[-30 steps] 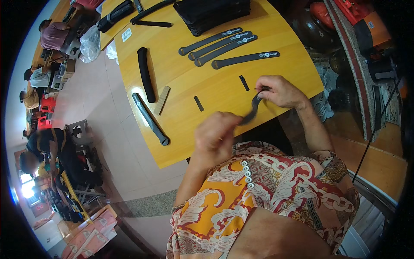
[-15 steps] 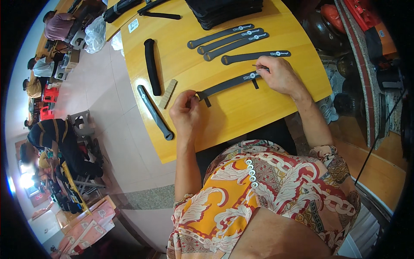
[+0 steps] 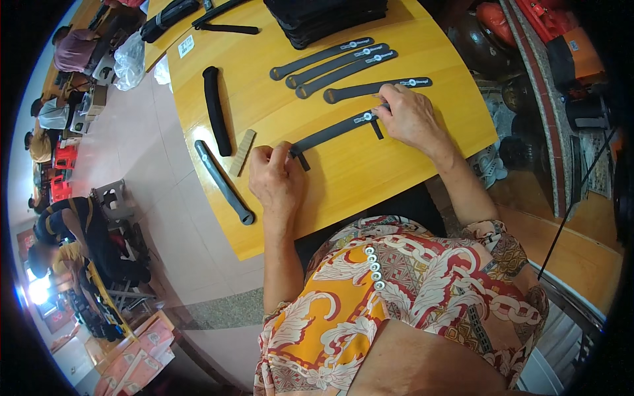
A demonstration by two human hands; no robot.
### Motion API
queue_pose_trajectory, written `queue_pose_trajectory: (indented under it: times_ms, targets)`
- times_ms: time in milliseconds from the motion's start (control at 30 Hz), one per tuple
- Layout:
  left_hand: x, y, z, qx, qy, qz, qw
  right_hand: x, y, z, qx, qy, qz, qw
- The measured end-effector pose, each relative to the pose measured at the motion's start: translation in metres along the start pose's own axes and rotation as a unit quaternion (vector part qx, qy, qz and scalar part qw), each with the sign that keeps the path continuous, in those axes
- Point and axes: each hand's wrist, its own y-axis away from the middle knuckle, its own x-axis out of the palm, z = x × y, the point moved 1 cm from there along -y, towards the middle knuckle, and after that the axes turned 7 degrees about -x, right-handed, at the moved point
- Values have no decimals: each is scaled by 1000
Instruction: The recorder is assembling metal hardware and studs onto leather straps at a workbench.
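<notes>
A dark grey strap (image 3: 333,134) with white print near its right end stretches between my two hands, just over the yellow table. My left hand (image 3: 274,179) pinches its left end, and the fingers are closed. The other end is gripped by my right hand (image 3: 411,120), thumb and fingertips pressed together over it. Small dark tabs stick out below the strap, a left tab (image 3: 304,162) and a right tab (image 3: 377,129). Beyond my right hand lies a matching strap (image 3: 363,92) with a rounded, slotted end. The fingers hide both tips of the held strap.
Farther back lie more grey straps (image 3: 343,66) and a black stack (image 3: 323,20). On the table's (image 3: 323,191) left side rest a black strip (image 3: 214,112), a beige strip (image 3: 243,153) and a glossy grey strap (image 3: 224,183). Other people work at the far left.
The whole view has shifted slightly, so the table sits farther left. My right fingers have closed down on the strap's end, and my left hand has turned with its knuckles more upward.
</notes>
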Motion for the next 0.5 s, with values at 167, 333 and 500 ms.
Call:
queue_pose_trajectory:
  times_ms: [167, 333, 500]
  targets:
    - [0, 2, -1, 23, -7, 0, 1000, -5, 3, 1, 17, 29, 9, 999]
    - [1, 5, 7, -14, 81, 16, 997, -5, -12, -2, -34, 8, -47, 998]
    - [-1, 14, 5, -77, 192, 10, 978, 10, -24, -7, -60, 45, 6, 997]
